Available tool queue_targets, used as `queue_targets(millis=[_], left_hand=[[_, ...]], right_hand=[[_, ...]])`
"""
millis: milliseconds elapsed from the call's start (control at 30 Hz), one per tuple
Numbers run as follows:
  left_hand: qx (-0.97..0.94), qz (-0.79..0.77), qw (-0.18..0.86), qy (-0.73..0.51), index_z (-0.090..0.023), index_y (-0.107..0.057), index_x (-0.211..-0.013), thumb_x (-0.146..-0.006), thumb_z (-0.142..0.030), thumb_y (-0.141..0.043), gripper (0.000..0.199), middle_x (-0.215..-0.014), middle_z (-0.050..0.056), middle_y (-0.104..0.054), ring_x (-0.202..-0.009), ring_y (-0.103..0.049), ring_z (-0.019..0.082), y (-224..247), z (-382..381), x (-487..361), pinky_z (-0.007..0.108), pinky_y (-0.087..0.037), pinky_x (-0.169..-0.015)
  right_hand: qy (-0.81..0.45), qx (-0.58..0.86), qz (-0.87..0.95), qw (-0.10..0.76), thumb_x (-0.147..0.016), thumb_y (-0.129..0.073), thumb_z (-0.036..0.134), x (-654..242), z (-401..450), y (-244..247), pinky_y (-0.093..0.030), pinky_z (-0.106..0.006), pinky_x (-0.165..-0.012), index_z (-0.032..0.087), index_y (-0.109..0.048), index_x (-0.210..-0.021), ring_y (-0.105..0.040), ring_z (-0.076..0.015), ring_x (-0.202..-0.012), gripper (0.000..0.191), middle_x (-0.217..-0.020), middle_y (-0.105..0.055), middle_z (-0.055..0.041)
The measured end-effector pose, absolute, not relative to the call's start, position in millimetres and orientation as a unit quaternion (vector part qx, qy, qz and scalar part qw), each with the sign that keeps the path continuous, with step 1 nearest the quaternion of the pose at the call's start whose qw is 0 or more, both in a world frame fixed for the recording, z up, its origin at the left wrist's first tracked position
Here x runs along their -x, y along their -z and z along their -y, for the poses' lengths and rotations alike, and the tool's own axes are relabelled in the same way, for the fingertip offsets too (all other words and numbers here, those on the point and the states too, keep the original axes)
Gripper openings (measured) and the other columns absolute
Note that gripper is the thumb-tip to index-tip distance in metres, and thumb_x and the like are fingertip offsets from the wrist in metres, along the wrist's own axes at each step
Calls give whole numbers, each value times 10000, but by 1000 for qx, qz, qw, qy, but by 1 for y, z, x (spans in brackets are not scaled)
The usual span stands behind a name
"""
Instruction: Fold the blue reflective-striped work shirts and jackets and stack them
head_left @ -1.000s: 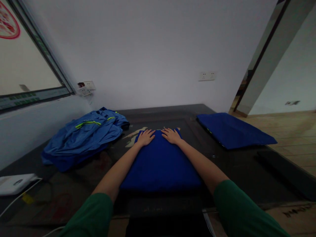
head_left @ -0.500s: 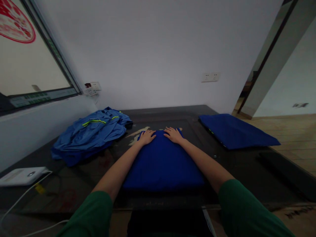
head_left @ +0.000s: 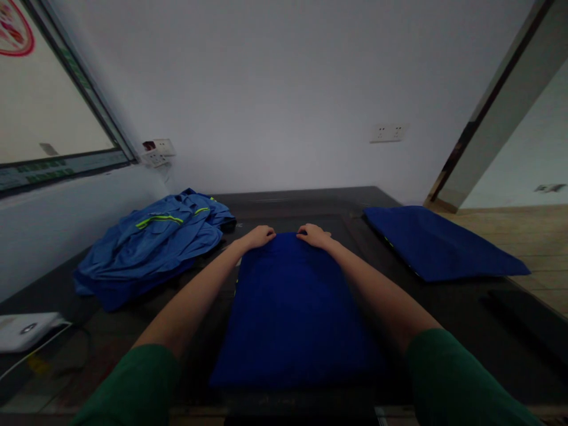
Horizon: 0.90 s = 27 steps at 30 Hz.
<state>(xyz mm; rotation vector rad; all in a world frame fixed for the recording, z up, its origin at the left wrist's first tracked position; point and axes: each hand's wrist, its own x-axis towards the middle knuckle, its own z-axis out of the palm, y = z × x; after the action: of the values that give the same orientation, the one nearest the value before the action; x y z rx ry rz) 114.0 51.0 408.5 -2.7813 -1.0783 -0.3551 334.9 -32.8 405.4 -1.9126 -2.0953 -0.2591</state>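
Observation:
A folded dark blue garment [head_left: 293,313] lies flat on the dark table in front of me, its near edge close to the table's front. My left hand [head_left: 261,236] is at its far left corner, with fingers curled and pinching the edge. At the far right corner, my right hand [head_left: 313,235] grips the same edge in a similar pinch. A small gap separates the two hands. Bits of yellow show along the garment's left side.
On the left is a loose heap of blue work jackets [head_left: 155,242] with yellow stripes. A second folded blue garment [head_left: 439,242] lies on the right, near a black flat object [head_left: 532,325]. A white device [head_left: 29,331] with a cable sits at the left edge.
My hands went from lying flat on the garment to pinching its far edge. The garment now looks longer, reaching nearer to me. The view has shifted slightly.

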Motion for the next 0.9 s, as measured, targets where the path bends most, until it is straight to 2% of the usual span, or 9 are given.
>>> queue_targets(millis=[133, 300, 433, 667, 900], left_hand=[[930, 351, 68, 84, -167, -617, -1196, -931, -335, -414, 374, -1196, 128, -622, -1077, -582, 239, -399, -50, -107, 327, -423, -932], [917, 370, 134, 71, -234, -503, -1362, -965, -415, -325, 472, -1243, 144, -556, -1137, -530, 269, -380, -41, -103, 390, -379, -972], [898, 383, 181, 121, -295, -512, -1351, -957, -443, -337, 455, -1255, 130, -531, -1146, -474, 308, -377, -29, -96, 457, -363, -944], [874, 383, 219, 204, -284, -525, -1342, -958, -336, -360, 421, -1205, 114, -557, -1125, -456, 279, -387, -3, -88, 437, -334, -946], [888, 423, 142, 112, -277, -511, -1353, -967, -359, -334, 432, -1314, 142, -523, -1200, -471, 321, -373, -15, -90, 517, -353, -968]], right_hand=[[90, 655, 741, 117, -933, -497, 386, -336, 36, -402, -451, -414, -906, 248, -616, -1236, -561, -282, -1118, 354, -1252, -591, -128], [132, 629, 760, 95, -968, -415, 385, -335, 41, -387, -430, -449, -921, 277, -550, -1317, -476, -301, -1201, 389, -1324, -515, -136], [178, 598, 773, 111, -983, -371, 404, -337, 47, -381, -429, -439, -906, 282, -512, -1355, -461, -289, -1195, 416, -1359, -485, -131], [191, 569, 785, 154, -978, -394, 418, -338, 48, -376, -403, -418, -919, 339, -504, -1363, -436, -279, -1191, 408, -1362, -495, -96], [161, 604, 775, 91, -977, -369, 443, -334, 46, -378, -404, -441, -913, 338, -518, -1355, -477, -296, -1158, 420, -1341, -529, -98]])
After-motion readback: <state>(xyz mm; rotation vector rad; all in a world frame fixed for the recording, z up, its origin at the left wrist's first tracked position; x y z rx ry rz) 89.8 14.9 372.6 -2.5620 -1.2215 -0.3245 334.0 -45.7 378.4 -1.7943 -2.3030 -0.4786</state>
